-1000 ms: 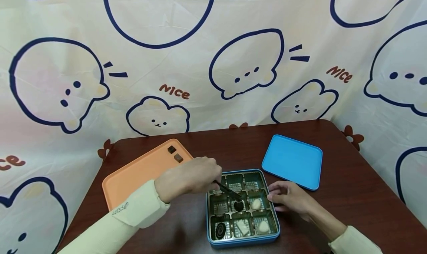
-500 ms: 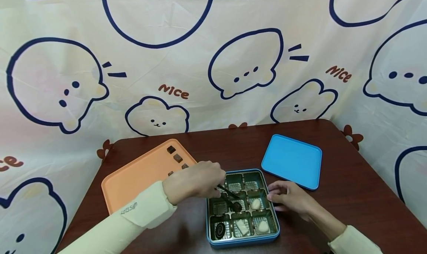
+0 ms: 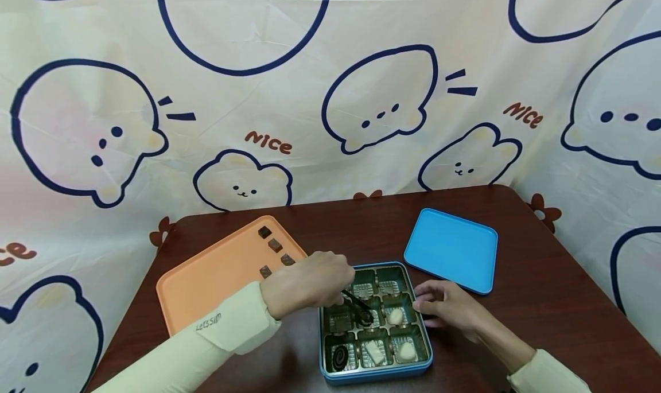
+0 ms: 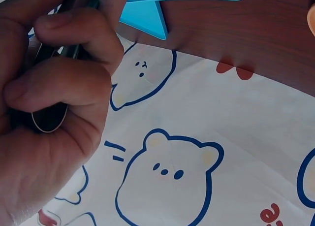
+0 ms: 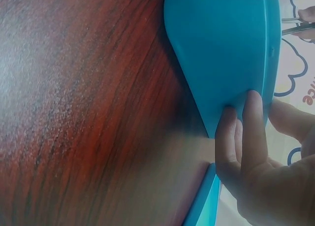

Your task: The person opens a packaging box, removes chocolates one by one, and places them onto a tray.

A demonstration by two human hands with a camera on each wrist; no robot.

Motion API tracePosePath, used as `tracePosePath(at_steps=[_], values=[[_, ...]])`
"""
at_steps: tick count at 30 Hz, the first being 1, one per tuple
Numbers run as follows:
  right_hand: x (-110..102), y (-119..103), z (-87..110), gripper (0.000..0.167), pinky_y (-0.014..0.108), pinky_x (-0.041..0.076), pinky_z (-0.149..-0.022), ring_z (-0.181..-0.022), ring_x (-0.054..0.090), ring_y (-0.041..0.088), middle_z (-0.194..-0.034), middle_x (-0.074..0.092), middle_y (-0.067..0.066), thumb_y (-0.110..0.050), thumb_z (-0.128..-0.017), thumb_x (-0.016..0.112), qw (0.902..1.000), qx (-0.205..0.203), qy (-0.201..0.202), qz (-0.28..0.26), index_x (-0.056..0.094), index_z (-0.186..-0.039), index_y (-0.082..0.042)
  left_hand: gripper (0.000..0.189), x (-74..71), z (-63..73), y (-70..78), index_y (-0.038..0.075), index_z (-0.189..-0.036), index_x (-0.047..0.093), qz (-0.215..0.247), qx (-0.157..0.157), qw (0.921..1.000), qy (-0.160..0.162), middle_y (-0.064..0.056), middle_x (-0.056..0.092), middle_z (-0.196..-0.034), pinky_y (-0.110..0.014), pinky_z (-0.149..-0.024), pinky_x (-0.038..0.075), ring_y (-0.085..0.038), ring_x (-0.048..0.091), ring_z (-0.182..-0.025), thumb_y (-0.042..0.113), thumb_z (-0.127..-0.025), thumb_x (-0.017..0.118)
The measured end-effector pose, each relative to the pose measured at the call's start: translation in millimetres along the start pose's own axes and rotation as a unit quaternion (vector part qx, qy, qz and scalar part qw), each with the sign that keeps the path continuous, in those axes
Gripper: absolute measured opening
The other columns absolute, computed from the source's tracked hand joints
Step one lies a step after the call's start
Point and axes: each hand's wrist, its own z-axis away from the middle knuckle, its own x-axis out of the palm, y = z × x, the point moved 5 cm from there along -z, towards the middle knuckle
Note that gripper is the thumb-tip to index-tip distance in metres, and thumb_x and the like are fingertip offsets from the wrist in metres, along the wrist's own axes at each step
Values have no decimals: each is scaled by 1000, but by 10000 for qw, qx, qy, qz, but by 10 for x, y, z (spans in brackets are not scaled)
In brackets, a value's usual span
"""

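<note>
Now the left hand grips dark tongs that slant from the left side of the box to the dark round piece in its middle slot, and sits closer to that piece than the right hand, whose straight fingers touch the box's right side.

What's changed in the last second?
The left hand, gripping black tongs, shifted right and slightly nearer, uncovering two more brown cubes on the orange tray. Whether the tongs released anything is unclear. The right hand stayed against the blue box, which hasn't visibly moved.
</note>
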Motion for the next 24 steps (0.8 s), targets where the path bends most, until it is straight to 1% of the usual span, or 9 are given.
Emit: tracePosePath(at_steps=[3,8,13,17,21,24], values=[[1,6,-1,48,42,59,-78,-92,65,19,-111,59,18,-12,-94,69,10000,18,-17,-15,50,-132,10,26,6,0,6,19,-67,64,-75,77,9999,40,6,49,-56,-20,-47,32,-7,44,-47,26,-88,78],[-4,7,-5,48,42,59,-77,-92,66,19,-110,60,17,-12,-94,68,10000,5,-17,-10,50,-133,10,29,10,2,2,19,-66,62,-116,190,9997,54,5,47,-55,-21,-47,30,-7,42,-47,26,-89,76],[-5,10,-4,48,41,59,-77,-92,66,20,-110,60,17,-12,-94,68,10000,2,-7,-2,50,-133,10,27,-10,7,-7,20,-67,63,-4,235,9997,0,7,49,-58,-21,-49,32,-6,44,-49,26,-91,74],[-7,13,-2,48,41,59,-78,-93,66,20,-111,60,18,-12,-94,68,10000,-2,-14,-18,50,-133,10,27,-40,7,-23,21,-68,65,48,264,9996,58,9,52,-60,-22,-50,32,-6,43,-51,24,-93,72],[-9,13,-4,48,41,59,-78,-93,66,20,-110,60,17,-12,-94,68,10000,-21,-20,-13,50,-133,10,24,-51,12,-50,20,-69,68,136,190,9997,103,9,58,-63,-21,-51,36,-5,46,-52,25,-92,73],[-11,13,-9,48,41,59,-77,-93,66,20,-110,60,17,-12,-95,68,10000,-7,-15,-5,50,-133,10,25,-54,22,-72,20,-68,69,350,131,9993,55,10,57,-61,-20,-50,38,-4,48,-50,26,-91,74]])
